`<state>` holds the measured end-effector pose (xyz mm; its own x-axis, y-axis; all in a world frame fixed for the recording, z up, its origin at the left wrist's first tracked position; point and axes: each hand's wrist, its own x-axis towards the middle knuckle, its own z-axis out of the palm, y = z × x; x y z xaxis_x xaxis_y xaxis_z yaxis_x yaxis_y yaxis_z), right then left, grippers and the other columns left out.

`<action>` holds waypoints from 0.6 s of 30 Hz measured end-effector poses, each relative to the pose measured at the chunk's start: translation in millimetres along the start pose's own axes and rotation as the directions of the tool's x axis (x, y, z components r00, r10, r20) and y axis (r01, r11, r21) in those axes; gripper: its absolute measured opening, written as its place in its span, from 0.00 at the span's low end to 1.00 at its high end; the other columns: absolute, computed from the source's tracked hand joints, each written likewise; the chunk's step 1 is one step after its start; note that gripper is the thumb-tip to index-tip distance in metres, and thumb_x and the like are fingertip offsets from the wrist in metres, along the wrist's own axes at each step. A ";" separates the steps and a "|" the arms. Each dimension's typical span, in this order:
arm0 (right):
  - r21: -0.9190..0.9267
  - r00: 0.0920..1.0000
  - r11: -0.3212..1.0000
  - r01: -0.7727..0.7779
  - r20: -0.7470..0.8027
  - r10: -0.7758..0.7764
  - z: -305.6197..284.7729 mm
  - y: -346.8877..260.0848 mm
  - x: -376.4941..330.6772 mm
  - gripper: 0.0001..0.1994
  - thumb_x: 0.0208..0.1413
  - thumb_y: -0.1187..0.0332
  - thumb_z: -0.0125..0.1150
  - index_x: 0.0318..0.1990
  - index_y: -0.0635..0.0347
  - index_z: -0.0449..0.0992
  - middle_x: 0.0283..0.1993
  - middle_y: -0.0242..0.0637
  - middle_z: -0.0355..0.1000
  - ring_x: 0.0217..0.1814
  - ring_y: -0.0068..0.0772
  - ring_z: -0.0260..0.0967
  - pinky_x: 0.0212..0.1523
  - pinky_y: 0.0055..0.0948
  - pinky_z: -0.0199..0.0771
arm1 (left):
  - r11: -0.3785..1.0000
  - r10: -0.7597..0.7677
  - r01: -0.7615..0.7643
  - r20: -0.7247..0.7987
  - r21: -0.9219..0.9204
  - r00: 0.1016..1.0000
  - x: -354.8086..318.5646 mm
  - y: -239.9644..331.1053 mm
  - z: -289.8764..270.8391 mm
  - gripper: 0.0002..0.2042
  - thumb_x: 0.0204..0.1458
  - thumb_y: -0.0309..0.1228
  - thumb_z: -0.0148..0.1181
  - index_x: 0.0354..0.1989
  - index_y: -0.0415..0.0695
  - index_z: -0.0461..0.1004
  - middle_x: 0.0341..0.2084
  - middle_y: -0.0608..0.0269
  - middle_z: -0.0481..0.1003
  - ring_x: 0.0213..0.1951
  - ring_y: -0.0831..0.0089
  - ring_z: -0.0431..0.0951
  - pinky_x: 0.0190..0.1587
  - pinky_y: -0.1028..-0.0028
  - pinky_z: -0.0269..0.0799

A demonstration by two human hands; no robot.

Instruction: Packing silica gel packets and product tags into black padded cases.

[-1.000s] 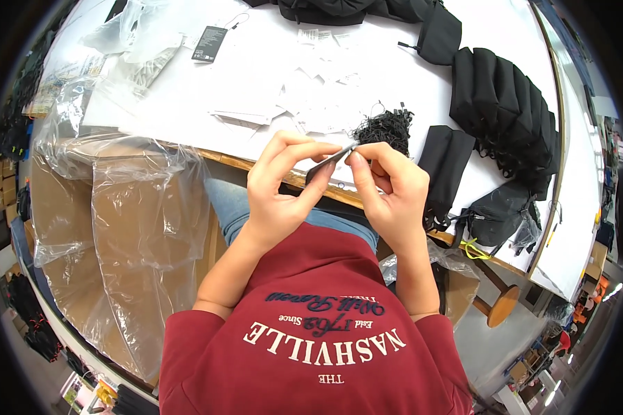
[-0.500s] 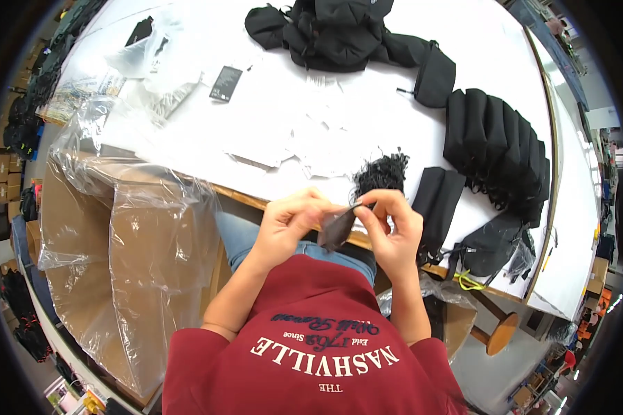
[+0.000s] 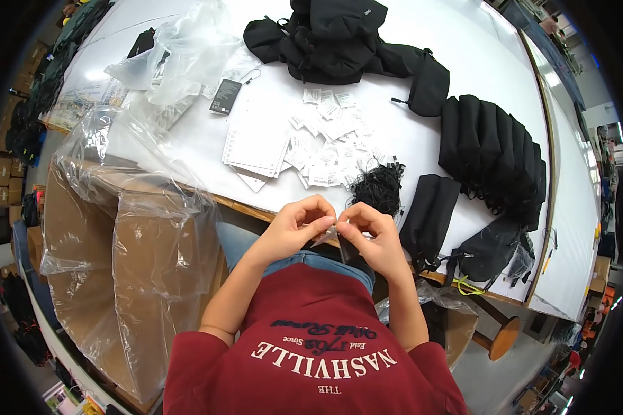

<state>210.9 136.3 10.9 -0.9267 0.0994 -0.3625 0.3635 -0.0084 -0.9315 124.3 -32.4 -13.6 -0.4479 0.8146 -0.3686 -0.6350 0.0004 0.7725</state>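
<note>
Just past the front edge of the table, over my lap, both hands meet in a pinch with fingertips almost touching. A dark flat tag point(image 3: 348, 248) hangs below the fingers of my right hand point(image 3: 372, 238), partly hidden by them. My left hand point(image 3: 302, 223) pinches at the same spot, and a small pale slip point(image 3: 323, 237) shows under its fingertips. Beyond my right hand lies a tangled bundle of black cords point(image 3: 378, 188). Small white printed packets point(image 3: 329, 142) are spread farther back. Left of them is a stack of white cards point(image 3: 255, 142).
A black hang tag point(image 3: 226, 96) with a cord lies beyond the cards. Black bags point(image 3: 339, 45) sit at the back, with a row of black pouches point(image 3: 491, 142) to the right. Clear plastic point(image 3: 187, 59) lies back left; a plastic-lined carton point(image 3: 142, 270) stands left.
My hands have come closer together. The dark tag, earlier stretched between both hands, now hangs lower, beneath my right fingers. The pale slip has come into sight under my left fingers.
</note>
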 end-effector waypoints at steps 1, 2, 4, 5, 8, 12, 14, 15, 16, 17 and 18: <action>0.171 0.999 0.984 -0.045 0.029 0.040 0.1 3.0 0.0 0.06 0.58 0.70 0.58 0.35 0.63 0.72 0.16 0.24 0.61 0.17 0.13 0.53 0.20 0.17 0.54 | 1.000 0.000 0.000 0.001 0.000 1.000 1.9 1.1 1.5 0.05 0.58 0.29 0.54 0.37 0.41 0.70 0.24 0.73 0.67 0.24 0.87 0.64 0.26 0.84 0.60; 0.172 0.999 0.984 -0.045 0.031 0.040 1.2 2.3 0.6 0.06 0.58 0.70 0.58 0.35 0.63 0.72 0.16 0.24 0.61 0.17 0.13 0.53 0.20 0.17 0.54 | 0.999 0.037 -0.036 -0.060 0.027 0.998 4.8 3.2 2.4 0.05 0.59 0.29 0.53 0.37 0.41 0.70 0.24 0.73 0.68 0.24 0.86 0.65 0.27 0.85 0.61; 0.272 0.979 0.941 -0.202 0.024 0.204 3.7 0.6 2.6 0.08 0.60 0.67 0.55 0.37 0.63 0.70 0.17 0.25 0.63 0.17 0.13 0.58 0.19 0.15 0.58 | 0.987 0.156 -0.150 -0.135 0.057 0.979 17.8 5.2 0.1 0.05 0.59 0.29 0.52 0.37 0.41 0.69 0.25 0.72 0.68 0.24 0.86 0.66 0.28 0.84 0.62; 0.272 0.979 0.941 -0.202 0.021 0.204 2.5 4.2 4.0 0.08 0.60 0.67 0.55 0.37 0.63 0.70 0.17 0.25 0.63 0.17 0.13 0.58 0.19 0.15 0.58 | 0.986 0.159 -0.149 -0.153 0.075 0.975 27.2 9.1 -5.1 0.05 0.59 0.29 0.53 0.36 0.41 0.70 0.25 0.72 0.68 0.24 0.86 0.66 0.28 0.84 0.63; 0.360 0.984 0.918 -0.168 0.000 0.180 -3.4 12.1 8.4 0.07 0.60 0.68 0.55 0.36 0.63 0.69 0.16 0.25 0.63 0.16 0.12 0.57 0.18 0.15 0.58 | 0.971 0.173 -0.144 -0.145 0.189 0.974 76.2 30.7 -22.0 0.08 0.56 0.33 0.58 0.35 0.41 0.72 0.27 0.69 0.71 0.26 0.84 0.68 0.33 0.82 0.65; 0.402 0.973 0.898 -0.179 -0.062 0.221 -5.4 10.3 3.7 0.06 0.60 0.70 0.55 0.35 0.64 0.70 0.16 0.25 0.63 0.15 0.12 0.56 0.16 0.15 0.58 | 0.866 0.458 -0.276 -0.437 0.417 0.774 170.5 89.1 -65.9 0.31 0.48 0.43 0.65 0.54 0.37 0.60 0.49 0.55 0.67 0.47 0.69 0.71 0.49 0.70 0.67; 0.407 0.974 0.894 -0.189 -0.039 0.224 -0.4 13.2 -0.2 0.06 0.60 0.70 0.55 0.35 0.64 0.70 0.16 0.25 0.63 0.15 0.12 0.56 0.16 0.14 0.58 | 0.962 0.269 -0.139 -0.735 0.235 0.623 218.3 112.0 -119.4 0.52 0.38 0.53 0.71 0.62 0.37 0.44 0.53 0.44 0.62 0.53 0.53 0.67 0.53 0.49 0.62; 0.417 0.972 0.887 -0.200 -0.029 0.233 1.8 16.5 -3.1 0.06 0.60 0.70 0.55 0.35 0.64 0.70 0.15 0.25 0.63 0.15 0.12 0.56 0.16 0.14 0.59 | 0.962 0.270 -0.138 -0.736 0.236 0.621 234.8 114.3 -131.4 0.52 0.38 0.53 0.71 0.62 0.37 0.44 0.53 0.44 0.62 0.53 0.53 0.67 0.53 0.49 0.62; 0.437 0.971 0.875 -0.209 -0.017 0.240 5.3 19.2 -6.7 0.06 0.60 0.70 0.55 0.35 0.64 0.70 0.15 0.25 0.63 0.14 0.12 0.56 0.16 0.14 0.60 | 0.998 0.065 -0.041 -0.698 0.052 0.713 247.7 112.8 -144.1 0.58 0.33 0.54 0.72 0.65 0.39 0.37 0.58 0.42 0.55 0.55 0.51 0.66 0.54 0.48 0.62; 0.437 0.970 0.875 -0.208 -0.021 0.242 6.8 22.0 -8.7 0.06 0.60 0.70 0.55 0.35 0.64 0.70 0.15 0.26 0.63 0.14 0.12 0.56 0.16 0.15 0.61 | 0.989 -0.143 0.085 -0.606 -0.123 0.783 258.1 108.4 -147.6 0.65 0.29 0.56 0.74 0.67 0.42 0.30 0.62 0.39 0.48 0.56 0.50 0.64 0.54 0.47 0.61; 0.451 0.969 0.867 -0.212 -0.017 0.246 8.7 24.5 -11.7 0.06 0.60 0.70 0.55 0.35 0.63 0.70 0.15 0.26 0.63 0.14 0.12 0.56 0.17 0.15 0.61 | 0.992 -0.112 0.112 -0.735 -0.050 0.669 254.4 105.2 -124.9 0.62 0.29 0.51 0.76 0.65 0.40 0.35 0.59 0.40 0.54 0.57 0.47 0.63 0.53 0.40 0.61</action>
<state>229.8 126.2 -7.9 -0.8069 0.1112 -0.5801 0.4688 -0.4769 -0.7435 -135.0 102.4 -90.7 -0.6908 0.1187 -0.7132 -0.7117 0.0625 0.6997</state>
